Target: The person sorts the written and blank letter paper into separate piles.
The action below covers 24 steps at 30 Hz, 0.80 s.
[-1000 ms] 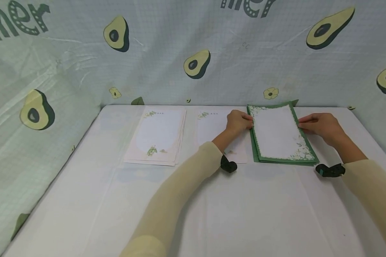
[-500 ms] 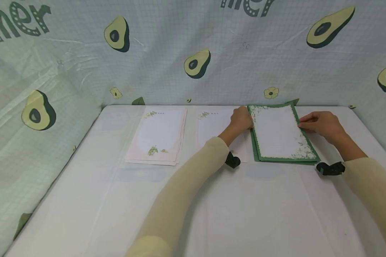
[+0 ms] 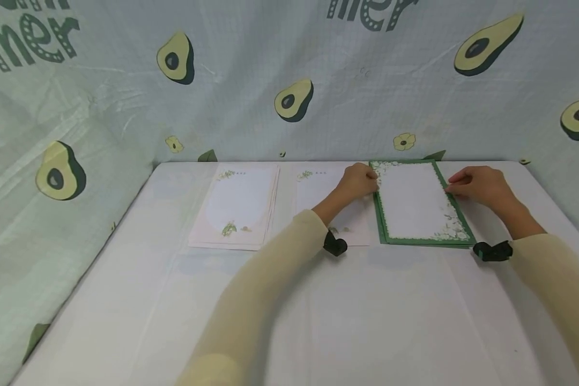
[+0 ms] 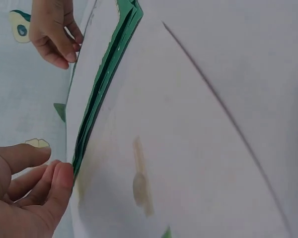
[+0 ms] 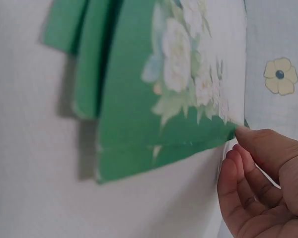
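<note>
A stack of green-bordered paper sheets [image 3: 410,201] with white flowers lies at the back right of the table. My left hand [image 3: 357,181] is at its left edge. In the left wrist view, the left fingertips [image 4: 64,174] touch the stack's green edge, with the thumb apart from them. My right hand [image 3: 482,185] pinches the right edge; in the right wrist view, the thumb [image 5: 246,135] lies on the top sheet and the fingers curl below. Several green corners [image 5: 89,64] show there, fanned and slightly offset. A pale pink sheet [image 3: 313,195] is partly hidden behind my left arm.
Farther left lies a stack of pale pink sheets [image 3: 236,206] with green sprigs, its edges slightly uneven. All rest on a white-covered table [image 3: 391,316]. An avocado-print cloth [image 3: 231,80] hangs behind the table and along its left side.
The green-bordered stack's far edge has come down and its sheets line up more closely. My left hand shifted up along the left edge, then back. The right hand stays at the right edge.
</note>
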### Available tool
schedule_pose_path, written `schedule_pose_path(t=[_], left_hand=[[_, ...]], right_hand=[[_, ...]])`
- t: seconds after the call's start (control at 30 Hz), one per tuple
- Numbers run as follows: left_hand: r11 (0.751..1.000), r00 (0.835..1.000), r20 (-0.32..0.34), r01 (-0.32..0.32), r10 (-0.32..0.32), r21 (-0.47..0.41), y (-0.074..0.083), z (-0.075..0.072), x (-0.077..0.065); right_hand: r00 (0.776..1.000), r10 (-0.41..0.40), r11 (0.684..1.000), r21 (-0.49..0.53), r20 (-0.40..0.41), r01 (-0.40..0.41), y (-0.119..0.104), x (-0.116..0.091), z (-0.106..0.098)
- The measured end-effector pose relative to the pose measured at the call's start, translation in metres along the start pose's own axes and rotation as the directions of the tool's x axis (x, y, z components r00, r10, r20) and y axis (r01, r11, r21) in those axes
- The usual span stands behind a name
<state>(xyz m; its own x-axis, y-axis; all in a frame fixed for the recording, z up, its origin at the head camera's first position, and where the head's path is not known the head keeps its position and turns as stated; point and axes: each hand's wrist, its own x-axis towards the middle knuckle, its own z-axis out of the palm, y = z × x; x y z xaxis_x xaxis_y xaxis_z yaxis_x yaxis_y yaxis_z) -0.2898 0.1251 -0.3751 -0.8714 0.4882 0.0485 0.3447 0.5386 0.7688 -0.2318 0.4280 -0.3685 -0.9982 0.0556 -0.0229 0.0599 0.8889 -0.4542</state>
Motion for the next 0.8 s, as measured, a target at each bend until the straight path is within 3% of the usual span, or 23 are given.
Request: schedule_pose_path(t=[0.17,0.27,0.43,0.57,0.8], left_hand=[[0.975,0.998,0.049,-0.024,0.036,-0.220,-0.007,-0.018,-0.019],[0.960,0.996,0.063,-0.037,0.056,-0.277,-0.011,-0.032,-0.028],[0.962,0.996,0.071,-0.041,0.062,-0.269,-0.016,-0.058,-0.044],[0.970,0.998,0.032,-0.043,0.052,-0.237,-0.024,-0.078,-0.056],[0.974,0.999,-0.025,0.021,-0.027,-0.225,-0.056,-0.106,-0.073]], right_hand=[[0.999,-0.040,0.999,-0.002,-0.029,0.040,-0.002,-0.002,-0.004],[0.996,-0.083,0.996,0.012,-0.037,0.084,-0.008,-0.003,-0.005],[0.989,-0.147,0.989,0.032,-0.015,0.147,-0.030,-0.004,-0.001],[0.983,-0.182,0.983,0.033,0.013,0.181,-0.048,-0.005,0.005],[0.974,-0.225,0.974,0.048,0.034,0.223,-0.072,-0.009,0.018]])
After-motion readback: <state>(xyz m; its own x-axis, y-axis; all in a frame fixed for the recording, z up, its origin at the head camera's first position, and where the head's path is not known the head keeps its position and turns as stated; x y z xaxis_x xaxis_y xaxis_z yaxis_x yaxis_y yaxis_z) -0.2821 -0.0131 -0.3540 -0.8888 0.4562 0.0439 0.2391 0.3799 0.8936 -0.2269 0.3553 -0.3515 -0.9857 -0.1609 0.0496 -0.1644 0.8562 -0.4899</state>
